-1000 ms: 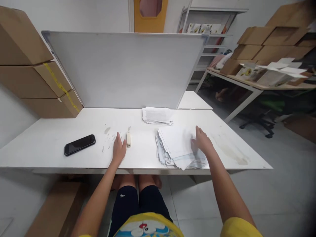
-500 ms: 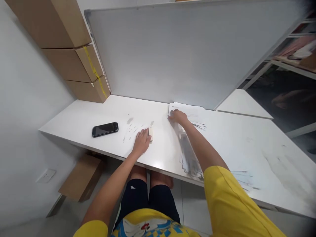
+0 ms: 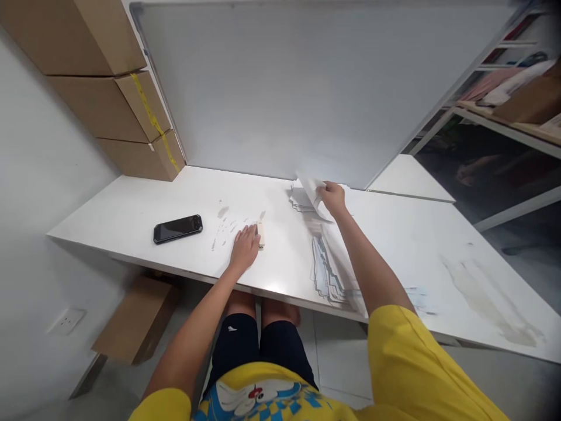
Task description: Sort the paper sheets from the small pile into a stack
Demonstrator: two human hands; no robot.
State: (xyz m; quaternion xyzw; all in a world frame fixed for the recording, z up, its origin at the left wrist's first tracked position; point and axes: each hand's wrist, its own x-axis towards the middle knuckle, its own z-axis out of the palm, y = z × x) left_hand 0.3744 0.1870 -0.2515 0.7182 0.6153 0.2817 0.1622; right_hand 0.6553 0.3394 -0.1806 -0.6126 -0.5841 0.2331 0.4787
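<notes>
I sat at a white counter (image 3: 280, 266), both arms reaching forward. My right hand (image 3: 332, 196) was closed on a sheet of paper (image 3: 310, 190), pinching it near its right side and holding it tilted up, its outline partly blurred. The sheet stood over a small stack of papers (image 3: 299, 200) at the back of the counter, just in front of a large whiteboard (image 3: 280, 88). My left hand (image 3: 245, 248) rested palm down with its fingers extended, gripping nothing, its inner edge against a small cream object (image 3: 262, 235) whose details were hard to make out. A larger, uneven pile of papers (image 3: 323, 272) lay near the front edge, partly hidden under my right forearm. To the left of my left hand lay a black phone (image 3: 177, 228), near some dark smudges. Cardboard boxes (image 3: 135, 158) stood stacked at the far left corner.
</notes>
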